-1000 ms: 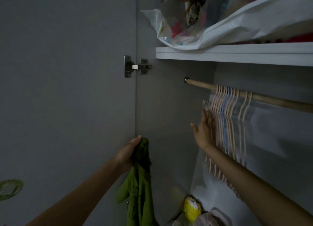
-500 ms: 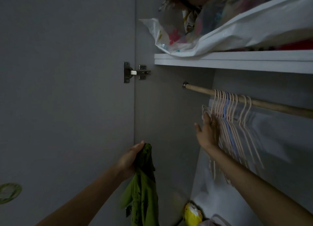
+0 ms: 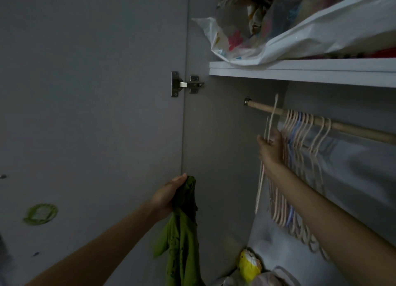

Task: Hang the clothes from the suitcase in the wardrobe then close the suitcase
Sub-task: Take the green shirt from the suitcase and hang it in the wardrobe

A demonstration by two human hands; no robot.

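Note:
My left hand (image 3: 169,193) grips the top of a green garment (image 3: 182,238), which hangs down in front of the wardrobe's inner side wall. My right hand (image 3: 271,146) holds a pale pink hanger (image 3: 262,178) lifted off the wooden rail (image 3: 342,127), its hook raised above the rail's left end. Several more pink hangers and a blue one (image 3: 300,135) hang bunched on the rail just right of that hand. The suitcase is out of view.
A white shelf (image 3: 300,71) sits above the rail, loaded with plastic bags of fabric (image 3: 278,28). The open wardrobe door (image 3: 85,114) stands to the left on a metal hinge (image 3: 184,85). A yellow bag (image 3: 248,266) lies on the wardrobe floor.
My right hand closed on the leftmost hanger and lifted it off the rail, pulling it left of the bunch. My left hand kept holding the green garment.

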